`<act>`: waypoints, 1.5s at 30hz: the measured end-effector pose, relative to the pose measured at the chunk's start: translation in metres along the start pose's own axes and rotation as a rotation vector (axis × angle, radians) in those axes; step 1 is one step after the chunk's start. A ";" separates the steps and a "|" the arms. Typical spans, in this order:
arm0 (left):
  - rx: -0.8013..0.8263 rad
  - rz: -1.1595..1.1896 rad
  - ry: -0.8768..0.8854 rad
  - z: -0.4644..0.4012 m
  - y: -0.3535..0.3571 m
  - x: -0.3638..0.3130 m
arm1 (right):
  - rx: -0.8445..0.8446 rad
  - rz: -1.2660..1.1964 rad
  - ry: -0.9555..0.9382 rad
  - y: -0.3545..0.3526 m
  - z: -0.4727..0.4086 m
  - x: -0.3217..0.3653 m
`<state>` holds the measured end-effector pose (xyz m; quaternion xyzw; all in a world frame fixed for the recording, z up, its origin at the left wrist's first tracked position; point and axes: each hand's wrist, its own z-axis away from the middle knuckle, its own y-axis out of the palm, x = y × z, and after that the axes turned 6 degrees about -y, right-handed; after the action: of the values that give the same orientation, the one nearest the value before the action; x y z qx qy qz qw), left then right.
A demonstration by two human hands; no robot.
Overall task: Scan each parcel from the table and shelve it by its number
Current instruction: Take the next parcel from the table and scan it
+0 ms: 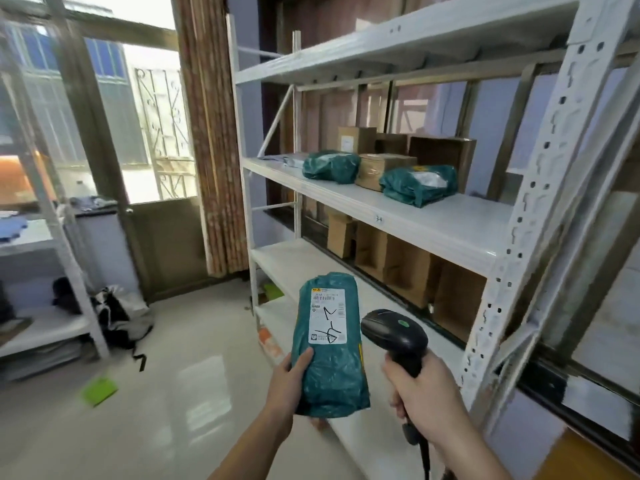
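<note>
My left hand (289,382) grips the lower left edge of a teal plastic parcel (329,368), held upright in front of me. A white label with a barcode and a handwritten number faces me on the parcel's upper half. My right hand (420,393) is closed around the handle of a black barcode scanner (393,332), whose head sits just right of the parcel's label. Both are held in front of the white metal shelf rack (429,223), whose middle shelf carries a small tag reading 3-4.
The middle shelf holds two teal parcels (417,185) and several cardboard boxes (381,169). More boxes (405,268) stand on the shelf below. A second rack (52,237) stands at the left, with a dark bag (114,317) and a green item (99,391) on the tiled floor.
</note>
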<state>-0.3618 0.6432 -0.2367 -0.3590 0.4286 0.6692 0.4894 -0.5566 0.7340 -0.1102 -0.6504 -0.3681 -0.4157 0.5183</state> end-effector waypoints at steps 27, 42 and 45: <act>-0.206 0.099 -0.014 -0.340 -0.112 -0.177 | 0.172 -0.042 -0.114 0.206 -0.360 0.057; -0.174 -0.023 -0.054 -0.564 -0.196 -0.272 | 0.237 0.060 -0.071 0.359 -0.566 0.062; -0.144 -0.055 -0.064 -0.617 -0.217 -0.300 | 0.202 0.050 -0.044 0.398 -0.607 0.066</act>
<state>-0.0362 0.0016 -0.2457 -0.3832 0.3534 0.6960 0.4939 -0.2658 0.0654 -0.1243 -0.6128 -0.4032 -0.3489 0.5832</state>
